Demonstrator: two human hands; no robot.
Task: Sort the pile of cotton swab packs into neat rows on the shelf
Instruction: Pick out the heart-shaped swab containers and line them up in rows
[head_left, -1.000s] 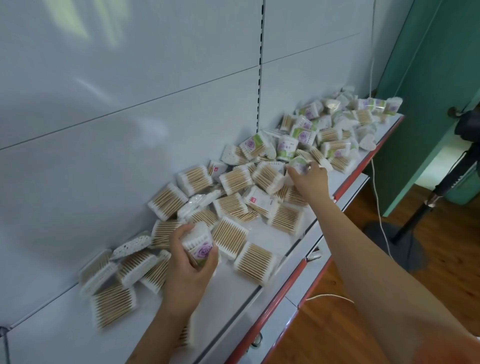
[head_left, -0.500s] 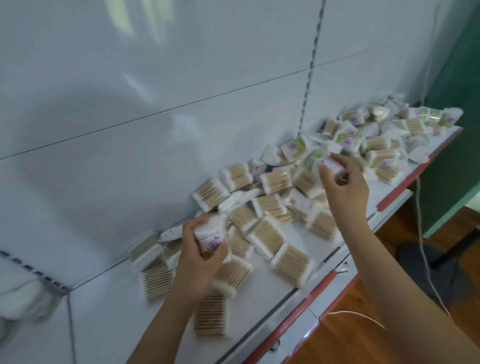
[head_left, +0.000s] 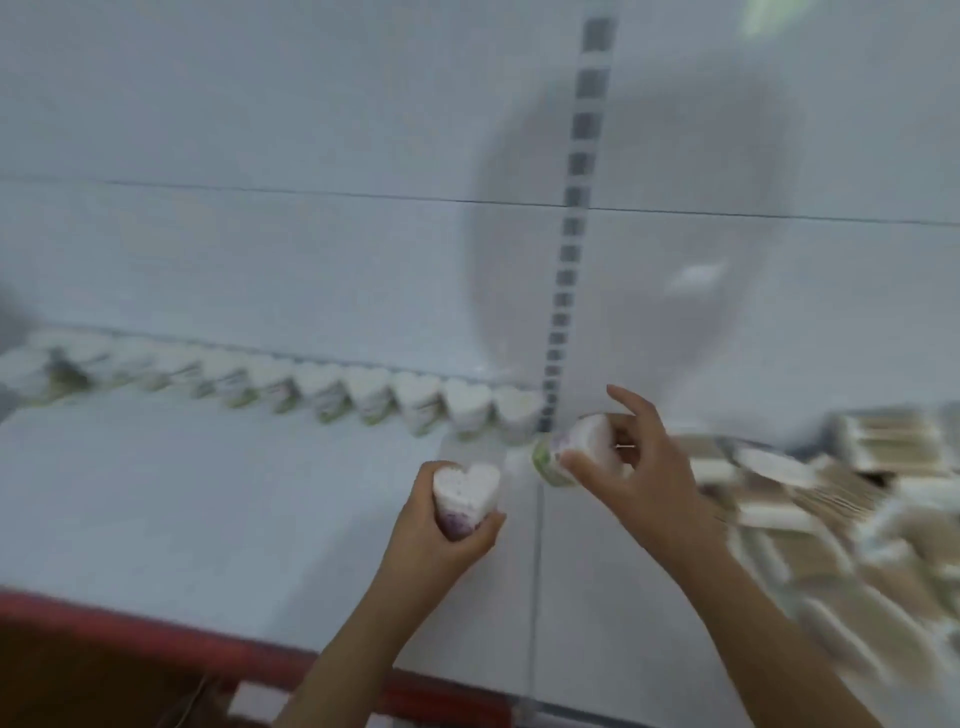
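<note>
Fingers of the right hand pinch one pack loosely, left hand wraps another pack, so hurried placing may topple the row at centre frame.

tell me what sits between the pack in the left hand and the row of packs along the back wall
Nothing: in the head view, bare white shelf separates the heart-shaped pack gripped by the left hand from the row of packs.
</note>
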